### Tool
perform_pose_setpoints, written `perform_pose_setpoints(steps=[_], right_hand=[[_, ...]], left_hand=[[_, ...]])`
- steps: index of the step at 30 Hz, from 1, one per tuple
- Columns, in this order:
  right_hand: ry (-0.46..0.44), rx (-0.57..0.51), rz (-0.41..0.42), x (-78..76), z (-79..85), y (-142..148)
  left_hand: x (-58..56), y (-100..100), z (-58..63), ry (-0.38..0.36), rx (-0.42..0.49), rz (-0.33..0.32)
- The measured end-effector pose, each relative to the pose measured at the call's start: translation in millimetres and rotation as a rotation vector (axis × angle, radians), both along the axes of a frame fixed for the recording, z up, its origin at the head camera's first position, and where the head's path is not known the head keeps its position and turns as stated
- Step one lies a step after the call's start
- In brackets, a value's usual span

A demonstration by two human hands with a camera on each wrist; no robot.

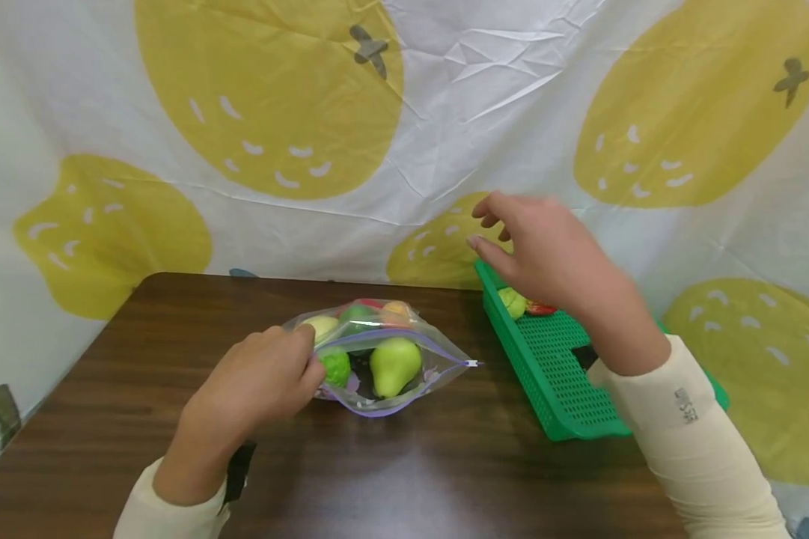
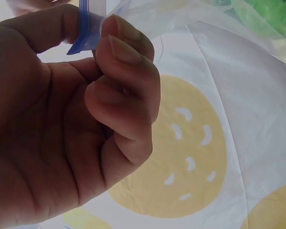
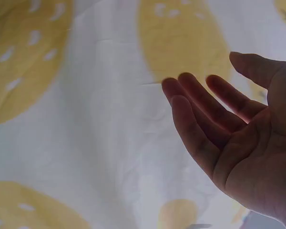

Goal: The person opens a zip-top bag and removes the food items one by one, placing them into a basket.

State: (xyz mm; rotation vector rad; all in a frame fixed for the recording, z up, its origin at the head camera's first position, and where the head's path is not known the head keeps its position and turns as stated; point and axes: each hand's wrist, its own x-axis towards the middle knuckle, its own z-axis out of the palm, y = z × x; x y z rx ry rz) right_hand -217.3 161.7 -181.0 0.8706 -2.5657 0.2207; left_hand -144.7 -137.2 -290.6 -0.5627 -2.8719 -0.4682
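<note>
My left hand pinches the left corner of a clear zip bag; its blue zip edge shows between thumb and fingers in the left wrist view. The bag lies on the table with its mouth spread apart. Inside are a green pear, a bumpy green piece, a dark green piece, an orange one, a pale yellow one and something red behind. My right hand is raised over the green basket, fingers loosely bent and holding nothing.
The basket stands on the right of the brown table. At its far end lie a light green piece and a red one, partly behind my right hand. A lemon-print cloth hangs behind the table.
</note>
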Motion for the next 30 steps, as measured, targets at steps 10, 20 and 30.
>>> perform_pose_setpoints(steps=[10, 20, 30], right_hand=[[0.025, -0.093, 0.259, 78.0, -13.5, -24.0], [-0.181, 0.023, 0.221, 73.3, -96.3, -65.1], [-0.126, 0.1, 0.084, 39.7, -151.6, -91.3]], left_hand=[[1.1, -0.4, 0.5, 0.043, 0.0, -0.007], [1.1, -0.8, 0.8, 0.077, 0.004, -0.017], [2.6, -0.7, 2.4, 0.061, -0.004, -0.011]])
